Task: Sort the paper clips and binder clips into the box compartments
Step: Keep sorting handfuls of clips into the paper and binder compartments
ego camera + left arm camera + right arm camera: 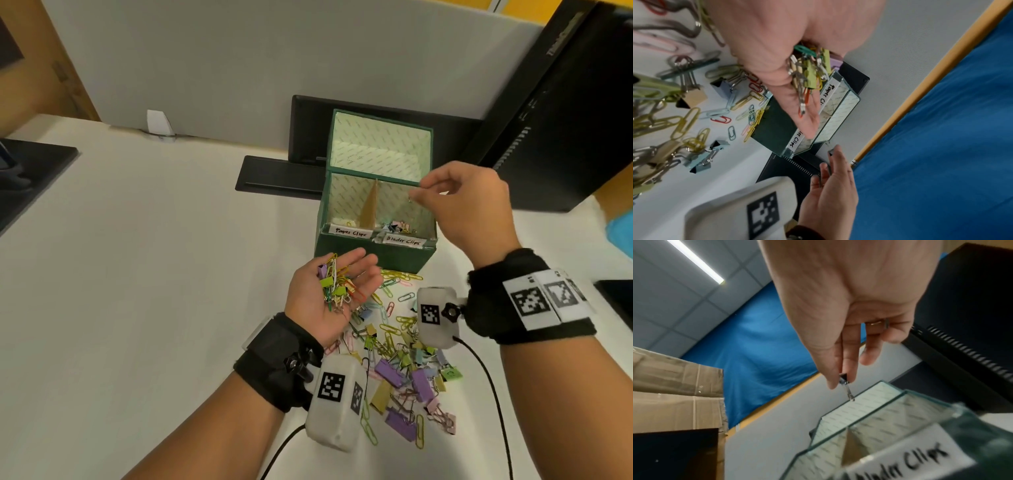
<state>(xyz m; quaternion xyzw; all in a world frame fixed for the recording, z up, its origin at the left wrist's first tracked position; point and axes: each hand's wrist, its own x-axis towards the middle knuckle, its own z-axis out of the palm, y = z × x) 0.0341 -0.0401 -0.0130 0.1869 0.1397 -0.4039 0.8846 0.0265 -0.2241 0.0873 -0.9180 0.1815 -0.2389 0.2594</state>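
Observation:
A green box stands open, split by a cardboard divider into a left compartment labelled "Paper Clips" and a right one labelled "Binder Clips". Several binder clips lie in the right compartment. My right hand hovers over that compartment and pinches a small black binder clip between thumb and forefinger. My left hand is held palm up in front of the box, with a mixed bunch of clips lying on the flat palm. A loose pile of coloured paper clips and binder clips covers the table below both hands.
A black computer case leans close behind the box on the right. A flat black stand lies left of the box. Another black object sits at the table's left edge. A grey partition wall closes the back.

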